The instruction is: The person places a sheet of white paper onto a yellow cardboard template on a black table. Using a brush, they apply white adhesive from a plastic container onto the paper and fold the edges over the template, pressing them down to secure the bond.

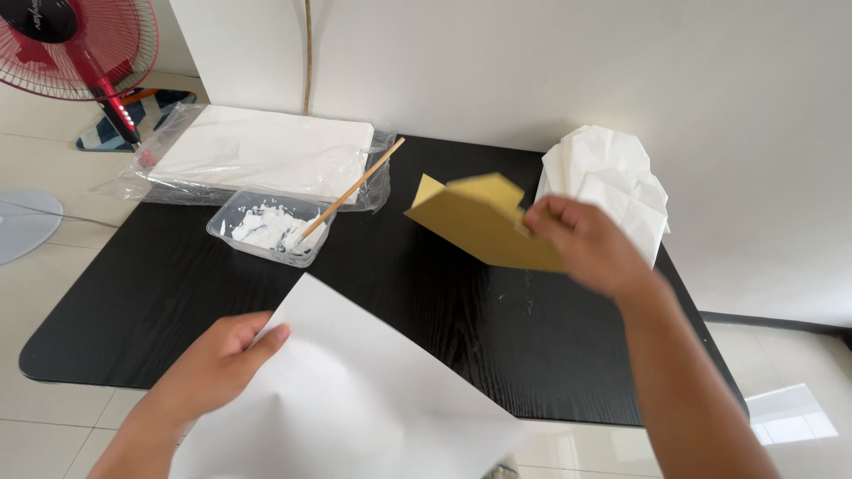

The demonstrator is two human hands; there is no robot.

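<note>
I log: folded tan paper piece (484, 226), tilted above black table (177, 293); white sheet (355, 399) overhanging its near edge (flat).

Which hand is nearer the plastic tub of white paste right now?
Left. The left hand grips the white sheet just below the plastic tub; the right hand holds the folded tan paper farther off, across the table.

Bright, even daylight

Lit softly from the right, with a sunlit patch glaring on the floor tiles (790, 414). Faint sheen across the black table (461, 328). Slightly motion-blurred at the right hand (586, 244) and brown paper (479, 222). Mild wide-angle bending toward the edges.
</note>
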